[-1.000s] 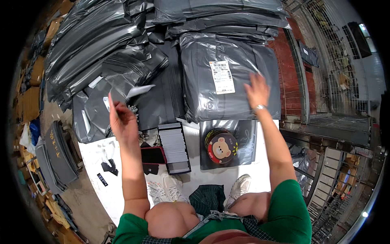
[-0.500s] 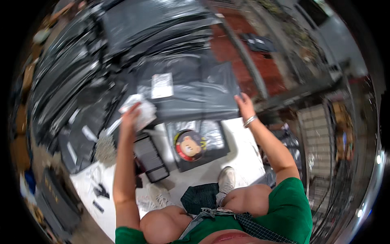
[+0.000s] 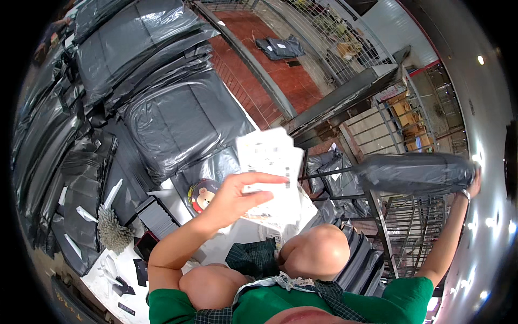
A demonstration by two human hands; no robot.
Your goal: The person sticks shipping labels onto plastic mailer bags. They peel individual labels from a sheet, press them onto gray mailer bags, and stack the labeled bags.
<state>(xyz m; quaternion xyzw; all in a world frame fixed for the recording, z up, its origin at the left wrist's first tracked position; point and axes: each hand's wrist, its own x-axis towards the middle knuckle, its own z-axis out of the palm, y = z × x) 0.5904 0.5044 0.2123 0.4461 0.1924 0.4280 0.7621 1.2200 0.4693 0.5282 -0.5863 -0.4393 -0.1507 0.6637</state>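
Observation:
In front of me my left hand (image 3: 234, 198) pinches a sheaf of white printed labels (image 3: 268, 154), with thumb and fingers pressed on them. Far out to the right, my right hand (image 3: 475, 182) grips the end of a dark grey plastic-wrapped package (image 3: 415, 171), held in the air over a metal rail. Behind the labels, partly hidden, lies a round pad with a cartoon bear (image 3: 204, 195). Beyond it rests another flat dark plastic package (image 3: 183, 116).
Tall piles of dark plastic packages (image 3: 135, 38) rise at the left and far left. A grey fuzzy duster (image 3: 112, 231) and a dark box of cards (image 3: 156, 217) lie at left on the white table (image 3: 105, 294). Metal bars (image 3: 377, 227) and more packages (image 3: 359, 259) stand at right.
A package has gone from in front of me to the far right in my right hand. My left hand has come nearer with the labels. The view has turned right.

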